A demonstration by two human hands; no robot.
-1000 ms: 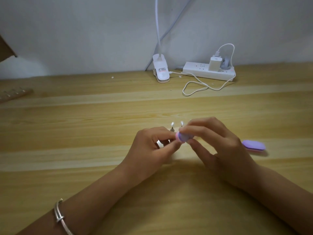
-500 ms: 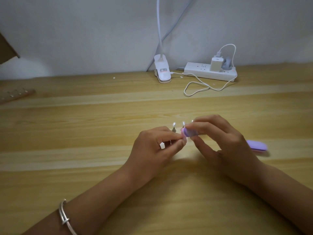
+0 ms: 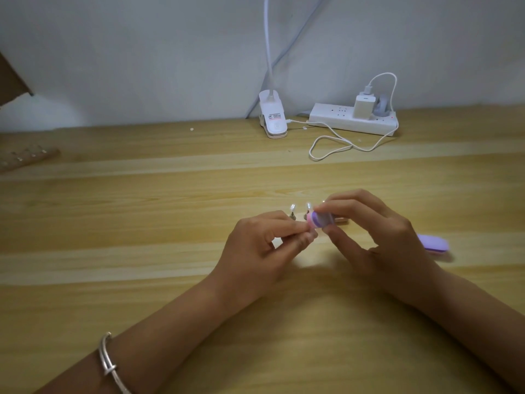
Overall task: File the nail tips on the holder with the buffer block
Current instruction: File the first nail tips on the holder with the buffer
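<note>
My right hand (image 3: 377, 240) pinches a small purple and pink buffer block (image 3: 319, 220) between thumb and fingers at the middle of the wooden table (image 3: 142, 223). My left hand (image 3: 264, 248) pinches a small thing between thumb and forefinger right beside the block's pink end; what it holds is mostly hidden. Clear nail tips (image 3: 292, 208) stand upright on the holder just behind my fingers. The holder's base is largely covered by both hands.
A second purple block (image 3: 434, 244) lies on the table to the right of my right hand. At the back stand a white clip lamp (image 3: 272, 120), a white power strip (image 3: 352, 122) with a charger, and a looped cable (image 3: 335, 146). A wooden strip (image 3: 25, 159) lies far left.
The buffer block has shifted a little between frames, moving up and right and then back towards my left fingers. My left hand stays in the same place.
</note>
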